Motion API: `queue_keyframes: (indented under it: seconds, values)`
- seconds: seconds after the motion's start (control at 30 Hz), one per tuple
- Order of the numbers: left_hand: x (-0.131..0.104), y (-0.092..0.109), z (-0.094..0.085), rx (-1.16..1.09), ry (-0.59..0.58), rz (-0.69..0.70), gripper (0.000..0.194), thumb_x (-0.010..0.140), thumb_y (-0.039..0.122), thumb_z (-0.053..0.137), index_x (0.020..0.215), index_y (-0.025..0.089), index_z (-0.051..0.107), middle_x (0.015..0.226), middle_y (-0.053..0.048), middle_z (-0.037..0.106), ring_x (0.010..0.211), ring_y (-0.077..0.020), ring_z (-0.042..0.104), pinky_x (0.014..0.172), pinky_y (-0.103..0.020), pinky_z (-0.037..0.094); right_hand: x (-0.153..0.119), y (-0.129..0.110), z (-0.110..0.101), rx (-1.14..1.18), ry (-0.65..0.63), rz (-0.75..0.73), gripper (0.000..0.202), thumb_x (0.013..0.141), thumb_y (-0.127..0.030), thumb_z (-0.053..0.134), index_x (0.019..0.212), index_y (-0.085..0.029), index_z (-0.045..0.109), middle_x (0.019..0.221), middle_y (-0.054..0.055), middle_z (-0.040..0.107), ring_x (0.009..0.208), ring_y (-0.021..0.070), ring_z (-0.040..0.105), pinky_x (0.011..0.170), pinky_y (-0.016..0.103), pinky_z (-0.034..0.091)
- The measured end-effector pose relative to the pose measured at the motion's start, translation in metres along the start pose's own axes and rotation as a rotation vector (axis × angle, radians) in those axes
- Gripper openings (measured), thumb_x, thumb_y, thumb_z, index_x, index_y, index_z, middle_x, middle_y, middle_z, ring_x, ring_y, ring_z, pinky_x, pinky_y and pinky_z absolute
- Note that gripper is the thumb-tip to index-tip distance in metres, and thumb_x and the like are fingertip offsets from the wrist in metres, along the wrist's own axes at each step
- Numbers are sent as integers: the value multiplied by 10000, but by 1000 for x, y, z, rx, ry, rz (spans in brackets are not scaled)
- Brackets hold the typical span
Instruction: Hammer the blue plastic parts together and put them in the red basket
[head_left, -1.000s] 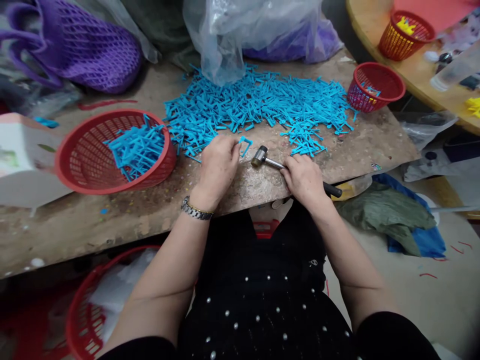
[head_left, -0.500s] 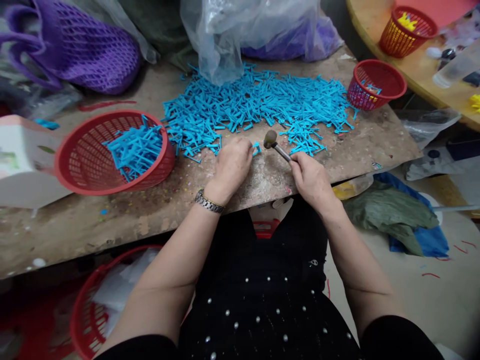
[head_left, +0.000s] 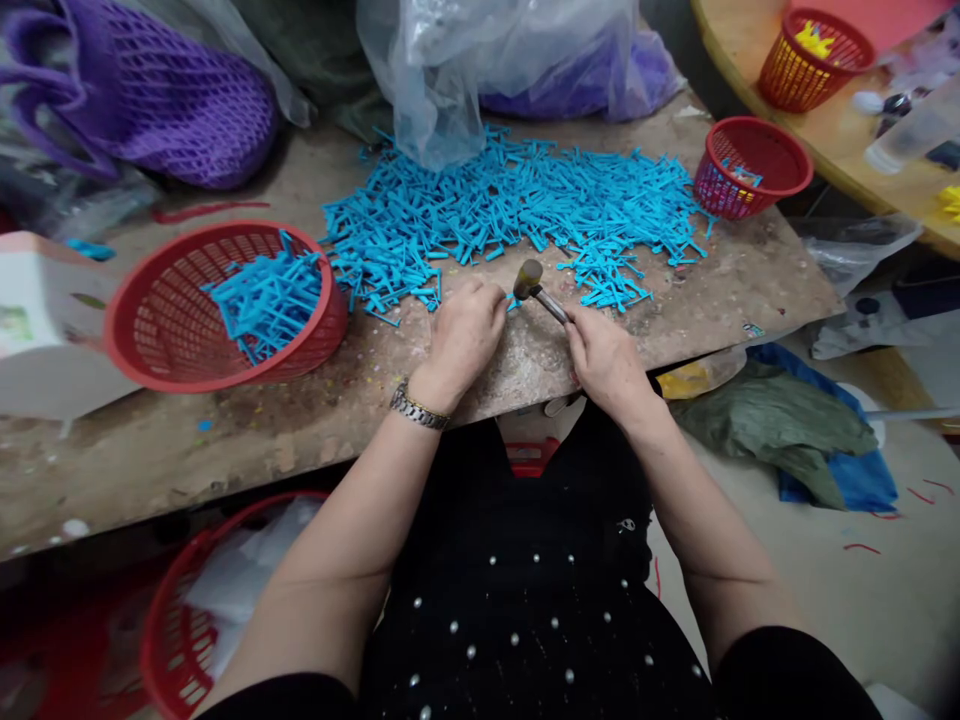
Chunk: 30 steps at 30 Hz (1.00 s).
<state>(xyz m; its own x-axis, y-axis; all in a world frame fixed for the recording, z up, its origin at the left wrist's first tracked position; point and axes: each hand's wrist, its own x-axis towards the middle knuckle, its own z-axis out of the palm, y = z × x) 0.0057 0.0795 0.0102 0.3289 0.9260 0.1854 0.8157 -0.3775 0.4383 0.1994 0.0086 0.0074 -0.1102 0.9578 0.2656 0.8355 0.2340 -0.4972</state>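
My right hand (head_left: 609, 355) is closed around the handle of a small mallet (head_left: 529, 279), whose dark rounded head is up beside my left fingertips. My left hand (head_left: 469, 325) rests low at the tabletop, its fingers pinched on a small blue plastic piece (head_left: 513, 303). Only one end of that piece shows, partly behind the mallet head. Just beyond both hands spreads a wide heap of similar blue plastic pieces (head_left: 517, 200). A red basket (head_left: 180, 375) holding more of them stands to the left of my left hand.
A smaller red basket (head_left: 795, 185) stands at the table's right end. Clear plastic bags (head_left: 442, 70) lie behind the heap, and a purple mesh bag (head_left: 202, 110) sits at the back left. A white box (head_left: 60, 330) borders the left basket. The table's front edge (head_left: 517, 405) is close to my body.
The mallet in my right hand has moved left, its head now over the blue piece at my left fingertips. My left hand has stayed almost in place.
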Motion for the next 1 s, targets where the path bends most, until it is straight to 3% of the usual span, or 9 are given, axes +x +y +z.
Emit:
queue_keyframes:
  seconds: [0.2,0.3,0.47,0.57,0.63,0.77,1.0]
  values:
    - [-1,-6,7,-41,28,-25,202,982,207,480,875,175,648,968,-122,716,976,-261,658,922,-360,473,4,1,-3,-10,-23,-4,347,1028,-246,370,1225,-174,645,1154,135,726,1070,270,657,947,425,524]
    - [1,-5,8,3,8,-42,210,983,204,484,852,175,645,958,-125,718,996,-279,663,941,-381,478,7,-6,-14,17,8,-28,360,1028,-260,359,1236,-177,641,1189,141,717,1116,276,656,975,442,523]
    - [1,-5,6,61,-23,-21,230,989,193,462,879,163,661,990,-151,717,985,-290,672,932,-405,504,5,-31,-44,84,167,-102,380,1048,-283,338,1281,-222,633,1198,106,714,1136,265,662,1012,439,516]
    - [1,-6,6,51,-3,20,238,991,187,455,871,166,660,960,-133,721,957,-262,672,916,-379,514,2,-36,-44,93,274,-130,418,1063,-308,311,1355,-212,595,1242,119,695,1162,268,648,1038,444,504]
    - [1,-7,7,64,10,24,237,991,185,457,865,166,656,952,-124,723,960,-257,673,910,-369,513,1,-30,-32,41,235,-89,445,1060,-305,300,1388,-190,577,1264,145,684,1166,284,641,1045,463,501]
    - [1,-5,9,96,-3,4,278,999,169,409,851,159,644,948,-116,711,1008,-271,680,927,-379,499,6,-9,-10,-114,-52,41,424,1026,-227,323,1314,-164,628,1105,154,725,1031,305,668,928,464,544]
    - [3,-10,13,-15,39,-21,205,971,214,507,814,179,635,919,-108,714,954,-250,654,900,-345,481,5,2,-15,-89,31,17,416,1029,-236,353,1352,-184,610,1186,136,712,1112,283,643,971,420,518]
